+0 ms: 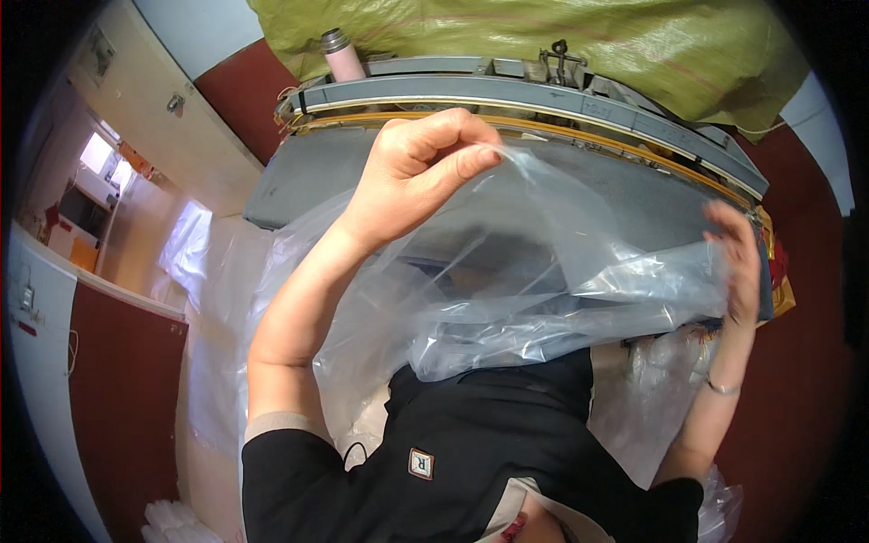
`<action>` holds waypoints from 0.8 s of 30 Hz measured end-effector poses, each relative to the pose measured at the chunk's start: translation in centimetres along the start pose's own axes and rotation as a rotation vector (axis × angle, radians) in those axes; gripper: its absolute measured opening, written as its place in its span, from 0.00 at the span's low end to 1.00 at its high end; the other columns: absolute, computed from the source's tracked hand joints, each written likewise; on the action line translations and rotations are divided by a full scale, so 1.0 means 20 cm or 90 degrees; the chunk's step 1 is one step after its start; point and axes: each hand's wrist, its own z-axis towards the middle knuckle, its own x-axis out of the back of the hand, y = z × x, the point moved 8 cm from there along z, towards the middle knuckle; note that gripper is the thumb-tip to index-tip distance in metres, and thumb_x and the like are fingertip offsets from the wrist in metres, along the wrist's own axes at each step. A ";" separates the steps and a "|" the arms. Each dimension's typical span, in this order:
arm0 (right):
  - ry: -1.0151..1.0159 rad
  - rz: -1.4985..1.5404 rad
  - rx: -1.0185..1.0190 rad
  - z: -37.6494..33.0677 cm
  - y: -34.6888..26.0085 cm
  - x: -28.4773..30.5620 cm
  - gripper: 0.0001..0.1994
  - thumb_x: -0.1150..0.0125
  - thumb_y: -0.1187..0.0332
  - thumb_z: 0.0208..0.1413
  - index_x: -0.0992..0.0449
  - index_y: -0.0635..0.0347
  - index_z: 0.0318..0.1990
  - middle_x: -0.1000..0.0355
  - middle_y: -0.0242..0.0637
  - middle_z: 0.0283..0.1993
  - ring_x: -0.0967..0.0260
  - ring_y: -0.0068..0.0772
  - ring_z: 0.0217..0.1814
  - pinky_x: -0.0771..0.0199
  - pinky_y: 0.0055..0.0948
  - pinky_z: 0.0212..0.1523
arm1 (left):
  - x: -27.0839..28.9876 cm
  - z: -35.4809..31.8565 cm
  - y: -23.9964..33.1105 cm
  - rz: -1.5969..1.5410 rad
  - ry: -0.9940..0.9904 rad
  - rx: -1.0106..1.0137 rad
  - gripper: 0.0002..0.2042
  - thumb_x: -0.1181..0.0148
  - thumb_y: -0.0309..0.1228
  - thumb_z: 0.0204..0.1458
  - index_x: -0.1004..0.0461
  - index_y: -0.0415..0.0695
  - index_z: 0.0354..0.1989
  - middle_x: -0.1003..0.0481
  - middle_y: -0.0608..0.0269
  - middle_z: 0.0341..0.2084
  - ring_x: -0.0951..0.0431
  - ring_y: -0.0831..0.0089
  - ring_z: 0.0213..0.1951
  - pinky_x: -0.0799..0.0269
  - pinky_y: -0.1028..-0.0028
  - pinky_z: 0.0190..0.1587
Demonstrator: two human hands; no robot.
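Left hand [407, 176], raised, pinches a gathered bit of clear plastic film [634, 281]; whether the blurred right hand [740, 262] beside it grips, I cannot tell. The film spreads between them, before a grey worktop [312, 172], metal beam [434, 88], pink flask [344, 63] and yellow-green tarpaulin [634, 36].

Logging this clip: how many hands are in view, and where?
2. The left hand is raised above the picture's middle, pinching the clear plastic; the right hand, blurred, is at the plastic's right edge.
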 end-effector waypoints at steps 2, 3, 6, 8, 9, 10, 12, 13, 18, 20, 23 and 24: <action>-0.118 -0.015 0.137 0.10 -0.11 -0.27 0.36 0.50 0.40 0.44 0.39 0.63 0.52 0.42 0.40 0.55 0.49 0.34 0.60 0.51 0.33 0.58 | 0.00 0.01 0.07 0.019 -0.009 -0.057 0.03 0.44 0.24 0.47 0.28 0.36 0.28 0.29 0.65 0.20 0.32 0.83 0.24 0.36 0.82 0.27; -0.286 0.052 0.115 0.11 -0.10 -0.47 0.44 0.54 0.31 0.39 0.39 0.64 0.52 0.44 0.42 0.56 0.51 0.35 0.61 0.54 0.35 0.59 | 0.03 0.00 0.11 0.052 -0.009 -0.100 0.04 0.45 0.24 0.48 0.28 0.36 0.28 0.28 0.65 0.21 0.32 0.82 0.24 0.35 0.82 0.28; -0.635 0.153 -0.224 -0.19 0.05 -0.81 0.42 0.55 0.33 0.42 0.36 0.69 0.49 0.33 0.44 0.46 0.35 0.36 0.48 0.39 0.29 0.49 | 0.36 -0.03 0.09 0.103 0.249 -0.025 0.04 0.44 0.25 0.48 0.27 0.37 0.30 0.29 0.71 0.22 0.33 0.85 0.26 0.37 0.84 0.29; -0.795 0.313 -0.187 -0.41 0.10 -0.79 0.44 0.60 0.28 0.38 0.30 0.68 0.41 0.30 0.43 0.39 0.33 0.38 0.42 0.34 0.31 0.44 | 0.60 -0.03 0.07 0.035 0.379 -0.051 0.06 0.46 0.29 0.51 0.27 0.38 0.31 0.32 0.73 0.20 0.38 0.88 0.22 0.42 0.87 0.24; -0.767 0.287 -0.098 -0.45 0.19 -0.72 0.35 0.45 0.39 0.40 0.30 0.66 0.41 0.28 0.39 0.35 0.31 0.33 0.37 0.32 0.28 0.39 | 0.69 -0.05 0.07 0.031 0.432 -0.063 0.07 0.47 0.30 0.51 0.27 0.38 0.31 0.33 0.73 0.19 0.39 0.89 0.20 0.44 0.87 0.22; -0.746 0.092 -0.085 -0.50 0.21 -0.65 0.25 0.32 0.58 0.33 0.28 0.63 0.39 0.28 0.37 0.35 0.31 0.28 0.34 0.32 0.28 0.35 | 0.80 -0.08 0.05 0.013 0.455 -0.023 0.07 0.47 0.31 0.51 0.27 0.39 0.31 0.33 0.74 0.19 0.38 0.89 0.20 0.45 0.88 0.20; -0.623 -0.108 -0.097 -0.53 0.29 -0.47 0.20 0.33 0.73 0.24 0.27 0.63 0.33 0.28 0.34 0.31 0.33 0.25 0.30 0.33 0.27 0.31 | 0.84 -0.11 -0.04 0.045 0.446 -0.004 0.07 0.47 0.31 0.51 0.27 0.39 0.31 0.31 0.71 0.21 0.37 0.88 0.21 0.43 0.87 0.21; -0.509 -0.181 -0.164 -0.50 0.34 -0.31 0.17 0.35 0.74 0.25 0.27 0.62 0.30 0.29 0.32 0.29 0.34 0.24 0.28 0.34 0.26 0.30 | 0.85 -0.13 -0.08 0.064 0.450 -0.002 0.08 0.47 0.31 0.51 0.27 0.39 0.31 0.31 0.70 0.21 0.36 0.88 0.22 0.41 0.86 0.22; 0.177 -0.517 -0.250 -0.67 0.45 1.28 0.02 0.47 0.77 0.39 0.32 0.59 0.24 0.38 0.24 0.23 0.42 0.17 0.29 0.40 0.19 0.31 | -0.07 -0.25 -0.35 0.214 -0.396 0.150 0.13 0.38 0.33 0.39 0.29 0.40 0.32 0.26 0.58 0.25 0.25 0.68 0.29 0.32 0.71 0.31; 0.408 -0.565 -0.157 -0.83 0.35 1.91 0.03 0.47 0.70 0.48 0.30 0.58 0.29 0.34 0.26 0.27 0.39 0.20 0.32 0.37 0.20 0.36 | -0.40 -0.61 -0.51 0.114 -0.693 0.152 0.14 0.41 0.38 0.42 0.32 0.42 0.30 0.27 0.56 0.23 0.28 0.56 0.30 0.34 0.64 0.30; 0.685 -0.768 -0.202 -1.00 0.12 2.31 0.14 0.49 0.55 0.51 0.28 0.52 0.41 0.28 0.34 0.39 0.33 0.26 0.39 0.35 0.26 0.40 | -0.24 -0.82 -0.85 0.243 -0.659 0.218 0.09 0.42 0.33 0.41 0.31 0.43 0.29 0.27 0.57 0.22 0.27 0.55 0.29 0.35 0.63 0.29; 0.649 -0.779 -0.171 -0.91 0.13 2.20 0.14 0.49 0.56 0.51 0.29 0.53 0.41 0.29 0.34 0.38 0.33 0.27 0.38 0.35 0.26 0.39 | -0.07 -0.86 -0.95 0.317 -0.611 0.245 0.09 0.42 0.32 0.40 0.30 0.43 0.29 0.27 0.57 0.22 0.27 0.56 0.28 0.36 0.63 0.28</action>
